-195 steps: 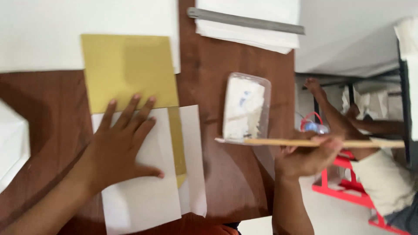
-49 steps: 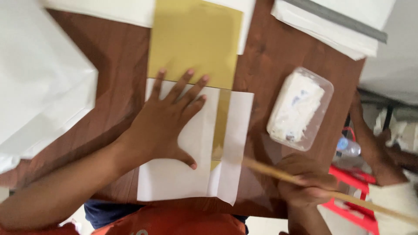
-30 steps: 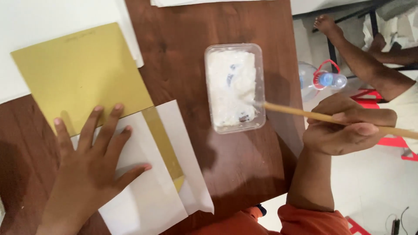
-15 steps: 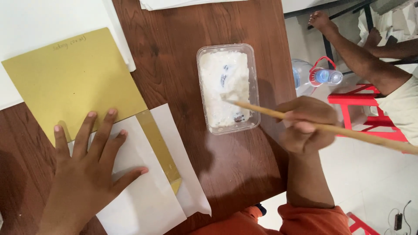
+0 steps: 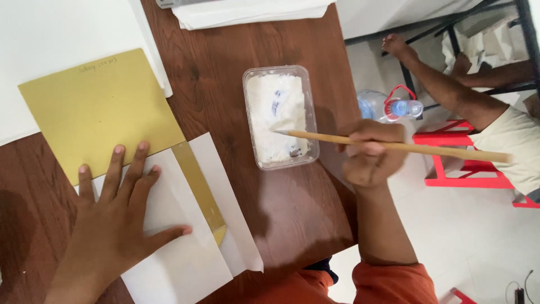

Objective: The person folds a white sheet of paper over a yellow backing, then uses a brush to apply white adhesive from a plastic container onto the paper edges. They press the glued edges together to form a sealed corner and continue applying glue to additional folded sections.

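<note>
At the bench's right edge, the right hand has its grip clenched around a long wooden stick, held nearly level with its pointed tip over the white paste in a clear tub. The tub stands on the brown bench, just left of the hand. The left hand lies flat with fingers spread, its grip released, pressing on a white sheet. A gold sheet lies partly under the white one, a gold strip showing along the fold. White paper stacks sit at the far edge. Another person's arm reaches down near a water bottle on the floor.
</note>
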